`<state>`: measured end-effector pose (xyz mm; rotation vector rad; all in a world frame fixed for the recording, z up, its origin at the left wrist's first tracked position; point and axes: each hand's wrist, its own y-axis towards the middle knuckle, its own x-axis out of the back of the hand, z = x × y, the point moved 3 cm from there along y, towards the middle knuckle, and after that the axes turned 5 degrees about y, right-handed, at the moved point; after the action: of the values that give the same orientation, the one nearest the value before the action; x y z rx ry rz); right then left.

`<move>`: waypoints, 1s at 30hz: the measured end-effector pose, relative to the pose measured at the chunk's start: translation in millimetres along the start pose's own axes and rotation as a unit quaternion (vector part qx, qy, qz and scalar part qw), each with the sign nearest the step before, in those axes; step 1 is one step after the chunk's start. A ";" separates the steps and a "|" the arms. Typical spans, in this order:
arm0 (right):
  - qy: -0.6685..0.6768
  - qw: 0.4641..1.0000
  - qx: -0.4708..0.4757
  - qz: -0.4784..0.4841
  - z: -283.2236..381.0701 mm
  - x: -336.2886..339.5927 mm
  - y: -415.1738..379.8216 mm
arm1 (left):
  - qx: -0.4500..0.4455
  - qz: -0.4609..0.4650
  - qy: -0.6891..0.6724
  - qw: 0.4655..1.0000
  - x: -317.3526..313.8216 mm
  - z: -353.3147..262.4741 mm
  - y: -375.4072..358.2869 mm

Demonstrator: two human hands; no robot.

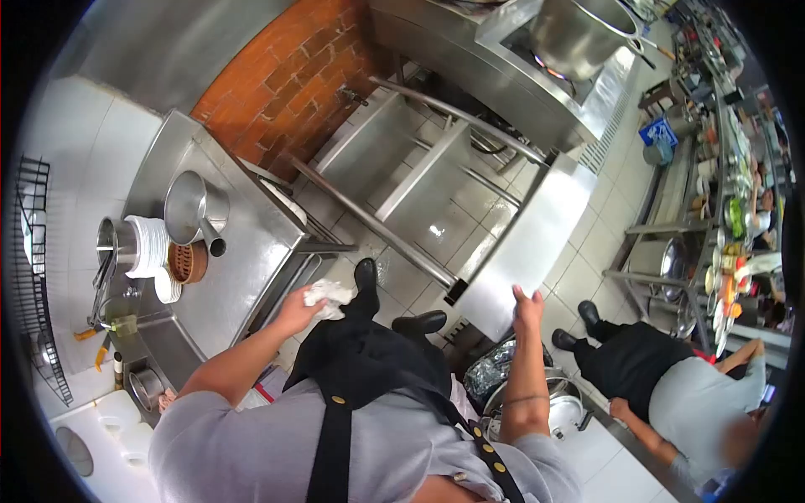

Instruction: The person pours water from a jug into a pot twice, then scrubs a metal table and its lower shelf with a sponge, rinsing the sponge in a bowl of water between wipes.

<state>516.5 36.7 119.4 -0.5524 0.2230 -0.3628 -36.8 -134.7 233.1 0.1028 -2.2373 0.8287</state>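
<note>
My left hand [297, 312] is closed round a crumpled white cloth [330, 298], held above the floor beside my black shoe. With my right hand [527, 312] I grip the near edge of a stainless steel frame [537, 243], at its broad flat panel. My fingertips rest on the panel's face, and part of the grip is hidden behind the hand. Long tubular bars [381, 230] run from the panel toward the brick wall, with flat metal pieces between them. Nothing else is in either hand.
To the left, a steel counter [243, 251] holds stacked white plates [148, 247], a saucepan [194, 205] and a bamboo steamer [186, 262]. A large pot [583, 38] stands over a lit burner. Another person [671, 386] stands at right beside loaded shelves. Tiled floor [453, 222] shows wet patches.
</note>
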 end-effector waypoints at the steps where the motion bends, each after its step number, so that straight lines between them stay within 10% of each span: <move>1: -0.021 0.999 -0.003 -0.035 23.6 -6.1 -24.7 | -0.027 0.032 -0.049 0.998 1.1 -24.5 2.1; 3: -0.015 0.999 0.001 -0.049 44.8 -3.2 -53.5 | -0.085 0.046 -0.096 0.991 -15.3 -51.7 24.0; 9: -0.032 0.999 0.024 0.003 140.4 -78.7 -159.6 | 0.186 0.142 -0.471 0.851 -129.8 -40.6 104.1; 15: -0.064 0.994 0.068 0.058 203.0 -193.6 -222.8 | 0.238 0.070 -0.606 0.756 -66.0 -92.1 116.2; 22: -0.148 0.973 0.124 0.124 216.5 -328.4 -234.4 | 0.242 -0.015 -0.563 0.790 -40.2 -57.3 167.4; 28: -0.154 0.962 0.204 0.102 208.2 -405.0 -208.1 | 0.144 -0.042 -0.710 0.688 45.8 -86.2 17.3; 30: -0.145 0.960 0.207 0.124 206.9 -428.9 -193.9 | 0.039 -0.026 -0.564 0.825 65.9 -95.1 9.3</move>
<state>134.0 149.3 444.0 -0.1551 -0.0697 -0.0747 -29.0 -60.0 321.7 0.8969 -3.2521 0.9545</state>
